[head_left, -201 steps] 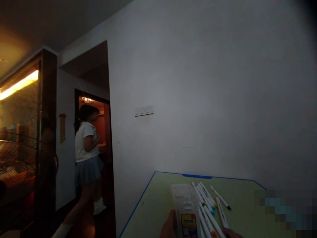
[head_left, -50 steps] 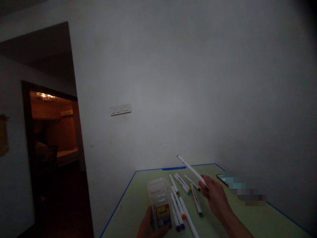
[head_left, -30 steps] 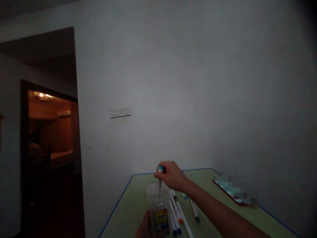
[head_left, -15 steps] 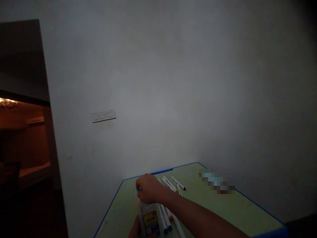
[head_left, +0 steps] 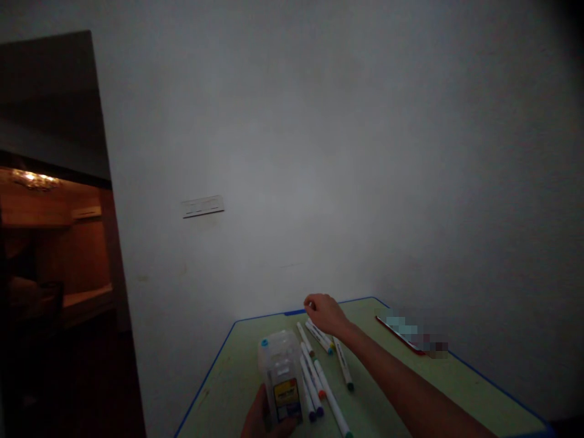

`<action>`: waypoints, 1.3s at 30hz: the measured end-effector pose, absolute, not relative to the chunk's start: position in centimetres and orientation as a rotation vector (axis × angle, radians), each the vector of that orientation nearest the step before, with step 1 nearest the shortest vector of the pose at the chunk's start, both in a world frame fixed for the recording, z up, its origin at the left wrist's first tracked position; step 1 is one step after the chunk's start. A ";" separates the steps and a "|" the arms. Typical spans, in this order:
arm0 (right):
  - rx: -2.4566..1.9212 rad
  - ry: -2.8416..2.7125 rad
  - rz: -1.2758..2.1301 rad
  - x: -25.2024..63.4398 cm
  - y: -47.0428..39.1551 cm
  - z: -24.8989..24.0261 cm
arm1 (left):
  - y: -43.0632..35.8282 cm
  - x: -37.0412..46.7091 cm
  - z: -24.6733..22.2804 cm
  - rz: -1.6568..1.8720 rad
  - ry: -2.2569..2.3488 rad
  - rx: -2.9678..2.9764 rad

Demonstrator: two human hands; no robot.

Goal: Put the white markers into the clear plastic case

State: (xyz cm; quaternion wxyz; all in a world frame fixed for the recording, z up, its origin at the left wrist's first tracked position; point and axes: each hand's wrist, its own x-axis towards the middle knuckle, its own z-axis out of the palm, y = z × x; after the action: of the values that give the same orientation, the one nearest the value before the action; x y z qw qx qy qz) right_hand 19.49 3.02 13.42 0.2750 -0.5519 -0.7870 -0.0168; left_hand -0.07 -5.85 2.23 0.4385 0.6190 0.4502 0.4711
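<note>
From the head camera the room is dim, and a green tabletop (head_left: pixel 410 389) with a blue edge fills the lower right against a pale wall. The left hand (head_left: pixel 260 423) sits at the bottom edge, at about six o'clock in the picture, its fingers wrapped round the base of a clear plastic marker case (head_left: pixel 279 374) that stands upright on the tabletop with a yellow label facing the camera; a blue-capped marker (head_left: pixel 264 344) stands inside at its top left corner. The right hand (head_left: pixel 325 314) is stretched out over the far side of the tabletop, at one o'clock from the case, fingers curled loosely downward just over the far loose markers (head_left: pixel 319 334); whether it grips one I cannot tell. More white markers (head_left: pixel 314 383) lie side by side just to the three o'clock side of the case, their coloured caps toward the camera, and one green-capped marker (head_left: pixel 343 365) lies apart beside the right forearm. A red-edged flat thing (head_left: pixel 396 331), partly blurred out, lies at the far right of the tabletop. A white switch plate (head_left: pixel 203 206) sits on the wall at eleven o'clock
</note>
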 end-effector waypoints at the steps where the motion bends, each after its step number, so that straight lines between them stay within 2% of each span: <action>1: -1.557 -2.114 -0.051 20.2 3.6 12.1 | -5.9 -0.1 2.2 1.174 1.121 1.538; 7: -1.719 -2.251 -0.081 20.9 4.7 5.2 | -5.8 -0.2 1.9 1.171 1.055 1.531; 16: -1.671 -2.263 -0.103 19.4 3.9 3.8 | -5.5 -0.4 1.6 1.158 1.082 1.539; 20: -1.638 -2.099 -0.152 20.3 3.7 5.9 | -5.7 -0.3 1.9 1.156 1.029 1.535; 25: -1.550 -1.784 -0.226 23.2 1.8 12.4 | -5.7 -0.3 1.8 1.160 1.027 1.563; 29: -0.991 -1.470 0.057 24.0 -1.8 17.6 | -6.0 -0.2 2.1 1.167 1.079 1.571; 33: -0.888 -1.668 0.172 21.9 -4.1 19.7 | -6.2 0.0 2.3 1.188 1.100 1.553; 39: -1.113 -2.155 -0.048 16.5 -3.4 18.2 | -5.9 0.1 2.1 1.208 1.069 1.513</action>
State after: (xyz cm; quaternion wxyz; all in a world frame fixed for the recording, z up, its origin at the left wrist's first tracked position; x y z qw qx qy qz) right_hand 16.53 -3.42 18.16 0.3502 -0.4298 -0.8320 -0.0183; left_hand 0.06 -5.86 2.06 0.4487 0.6114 0.4319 0.4882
